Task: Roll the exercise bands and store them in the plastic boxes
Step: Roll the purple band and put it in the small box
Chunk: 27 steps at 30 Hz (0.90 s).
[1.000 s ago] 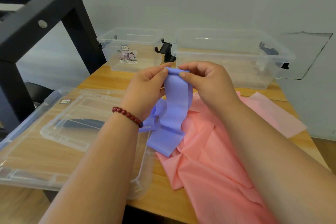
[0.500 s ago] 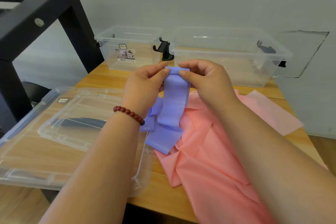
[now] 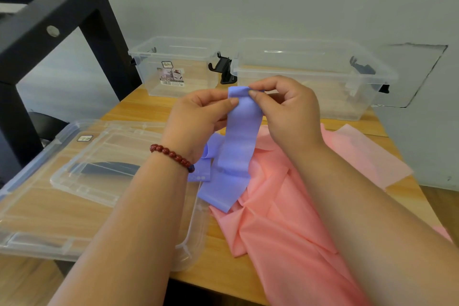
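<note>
You are at the very start of rolling the purple band [image 3: 238,146]. Its top end is held up above the worktop [image 3: 149,109] at the centre of the view, and the rest hangs towards 6 o'clock, where its tail lies on the pink band [image 3: 285,218] and just reaches the edge of the clear lids [image 3: 74,194] at 8 o'clock. Your left grip [image 3: 198,117] pinches the band's upper left edge, with the thumb on the near face and the other fingers curled behind. Your right grip [image 3: 290,109] pinches the upper right corner between thumb and forefinger, where the edge seems to be folded over. Both grips are closed on this band alone and touch nothing else. No roll with any body shows yet, so I judge the first turn is only now being formed. The next move calls for both thumbs to tuck that top edge over tightly and evenly, keeping the side edges in line while the hanging length feeds up. The sheet looks thin and springy, so a slack pinch would likely let the turn unwind or go crooked. The small box [image 3: 173,67] at 11 o'clock and the large box [image 3: 310,77] at 1 o'clock stand open with no band visible in either. The pink band lies loose and crumpled from 3 to 5 o'clock, so most of the task lies ahead.
</note>
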Each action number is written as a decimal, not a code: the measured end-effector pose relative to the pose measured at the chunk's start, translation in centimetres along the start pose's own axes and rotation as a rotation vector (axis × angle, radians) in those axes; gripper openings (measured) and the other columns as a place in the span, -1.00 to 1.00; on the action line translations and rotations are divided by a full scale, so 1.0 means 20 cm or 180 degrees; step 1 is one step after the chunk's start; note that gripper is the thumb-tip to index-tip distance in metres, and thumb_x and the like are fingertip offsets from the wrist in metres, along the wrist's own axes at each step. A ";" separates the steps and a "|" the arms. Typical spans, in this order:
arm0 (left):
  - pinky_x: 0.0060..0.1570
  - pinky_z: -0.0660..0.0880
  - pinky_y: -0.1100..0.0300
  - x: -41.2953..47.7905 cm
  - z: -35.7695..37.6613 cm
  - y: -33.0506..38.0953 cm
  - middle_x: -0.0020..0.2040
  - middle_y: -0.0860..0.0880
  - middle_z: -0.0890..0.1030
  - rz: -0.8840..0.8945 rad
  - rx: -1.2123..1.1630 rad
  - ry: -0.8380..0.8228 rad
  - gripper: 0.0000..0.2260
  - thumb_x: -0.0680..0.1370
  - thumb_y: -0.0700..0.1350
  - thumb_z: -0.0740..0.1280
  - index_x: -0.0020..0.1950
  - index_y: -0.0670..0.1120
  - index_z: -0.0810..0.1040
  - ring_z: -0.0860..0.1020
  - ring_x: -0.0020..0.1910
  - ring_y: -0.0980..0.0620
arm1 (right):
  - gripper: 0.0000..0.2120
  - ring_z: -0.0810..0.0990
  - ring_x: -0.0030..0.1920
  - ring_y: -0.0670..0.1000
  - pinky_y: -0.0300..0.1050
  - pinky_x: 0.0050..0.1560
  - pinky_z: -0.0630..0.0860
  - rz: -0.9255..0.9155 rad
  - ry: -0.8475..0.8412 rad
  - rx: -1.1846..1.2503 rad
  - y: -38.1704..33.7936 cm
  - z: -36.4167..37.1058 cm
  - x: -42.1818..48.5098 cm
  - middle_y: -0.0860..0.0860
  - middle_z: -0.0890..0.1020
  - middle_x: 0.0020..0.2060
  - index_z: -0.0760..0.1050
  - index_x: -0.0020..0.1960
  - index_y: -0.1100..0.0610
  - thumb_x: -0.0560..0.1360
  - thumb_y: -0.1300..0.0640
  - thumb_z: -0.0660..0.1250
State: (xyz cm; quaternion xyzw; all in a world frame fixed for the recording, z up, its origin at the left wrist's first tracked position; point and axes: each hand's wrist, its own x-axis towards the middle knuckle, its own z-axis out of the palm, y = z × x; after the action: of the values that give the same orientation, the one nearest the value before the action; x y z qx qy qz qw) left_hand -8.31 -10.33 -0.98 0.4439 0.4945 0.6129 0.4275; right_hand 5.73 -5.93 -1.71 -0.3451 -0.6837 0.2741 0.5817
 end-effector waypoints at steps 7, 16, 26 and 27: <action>-0.05 0.59 0.22 -0.01 0.00 0.02 -0.17 -0.06 0.70 -0.0135 -0.0480 -0.0204 -0.85 0.54 -0.33 0.31 -0.03 -0.14 0.64 0.65 -0.14 0.03 | -0.80 0.60 -0.10 -0.17 -0.26 -0.04 0.52 -0.0717 0.0117 -0.0281 0.01 0.01 -0.01 -0.27 0.59 -0.19 0.63 -0.09 0.02 0.45 0.31 0.36; 0.07 0.58 0.18 0.01 -0.01 0.01 -0.06 -0.13 0.69 0.0031 -0.0367 -0.0040 -0.79 0.51 -0.38 0.33 0.10 -0.22 0.61 0.65 0.00 -0.03 | -0.75 0.63 -0.10 -0.17 -0.24 -0.02 0.53 -0.0399 0.0093 -0.0023 0.00 0.03 -0.02 -0.27 0.62 -0.17 0.57 -0.11 -0.14 0.47 0.24 0.37; 0.00 0.60 0.20 -0.01 -0.02 0.02 -0.12 -0.09 0.70 -0.0120 -0.0535 -0.0264 -0.85 0.53 -0.33 0.31 0.01 -0.17 0.63 0.67 -0.08 0.00 | -0.82 0.61 -0.09 -0.16 -0.24 -0.02 0.54 -0.0731 0.0062 -0.0280 0.01 0.01 -0.02 -0.25 0.59 -0.16 0.63 -0.07 0.05 0.46 0.30 0.36; -0.01 0.60 0.20 -0.01 -0.02 0.02 -0.13 -0.08 0.70 -0.0106 -0.0506 -0.0218 -0.86 0.53 -0.33 0.32 -0.01 -0.17 0.64 0.67 -0.09 0.00 | -0.81 0.61 -0.09 -0.16 -0.28 -0.03 0.53 -0.0689 0.0033 -0.0287 0.01 0.01 -0.02 -0.23 0.60 -0.17 0.61 -0.06 0.02 0.47 0.30 0.36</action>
State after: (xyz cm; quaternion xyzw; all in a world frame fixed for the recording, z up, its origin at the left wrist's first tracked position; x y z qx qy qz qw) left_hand -8.75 -10.73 -0.58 0.4210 0.4367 0.6274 0.4882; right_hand 5.55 -6.07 -2.11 -0.2965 -0.7256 0.1768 0.5952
